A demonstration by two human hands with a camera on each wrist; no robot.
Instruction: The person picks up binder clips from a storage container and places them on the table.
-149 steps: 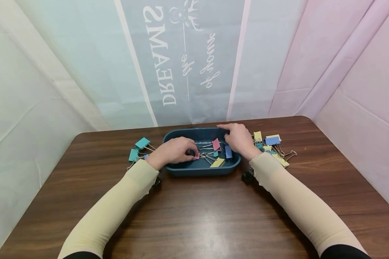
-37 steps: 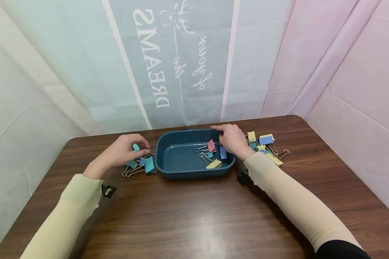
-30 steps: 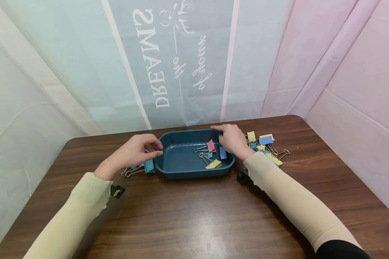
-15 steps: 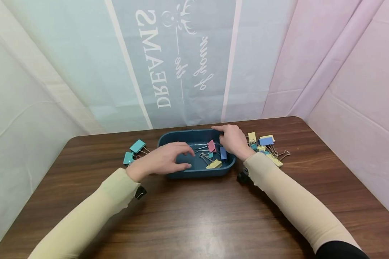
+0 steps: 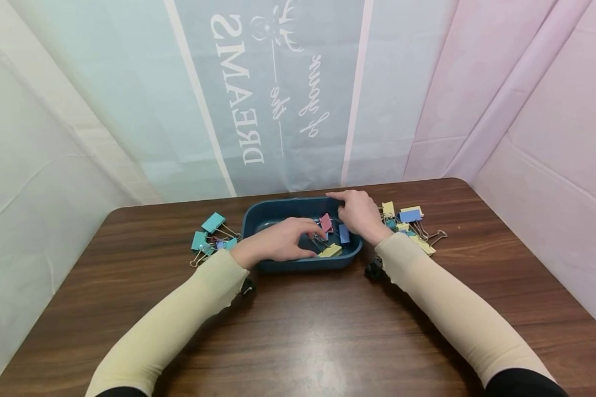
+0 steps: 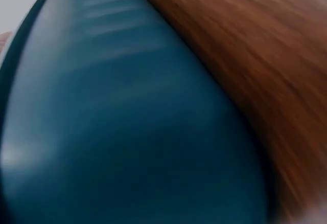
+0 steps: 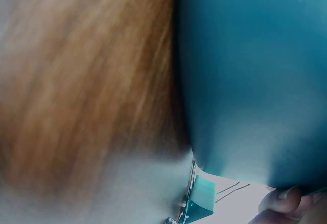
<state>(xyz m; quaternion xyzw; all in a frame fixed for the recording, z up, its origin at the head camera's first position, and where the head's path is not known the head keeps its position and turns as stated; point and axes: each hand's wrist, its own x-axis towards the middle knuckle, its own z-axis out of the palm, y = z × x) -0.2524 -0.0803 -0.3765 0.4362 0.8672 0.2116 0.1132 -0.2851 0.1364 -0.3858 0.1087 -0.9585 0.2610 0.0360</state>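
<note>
My left hand (image 5: 283, 240) reaches into the dark blue plastic tray (image 5: 303, 266), thumb and fingers apart around the wire handles of the binder clips. Close by lie a pink binder clip (image 5: 326, 223), a yellow one (image 5: 331, 251) and a blue one (image 5: 344, 233). At the tray's right end, my right hand (image 5: 361, 216) holds the rim, its index finger extended along the far edge. In the right wrist view, fingertips (image 7: 283, 201) show at the rim beside the tray wall (image 7: 245, 81). The left wrist view shows only the tray's outer side (image 6: 117, 91) and tabletop.
Left of the tray is a small pile with several teal binder clips (image 5: 213, 222). A second pile on the right mixes yellow clips (image 5: 422, 245) and a blue clip (image 5: 410, 215). Behind the wooden table (image 5: 298, 331) hangs a printed curtain (image 5: 288, 110).
Five seconds ago my left hand pinched a pink clip in the tray. It was later over the left pile, then moved right, back into the tray. My right hand has stayed at the rim.
</note>
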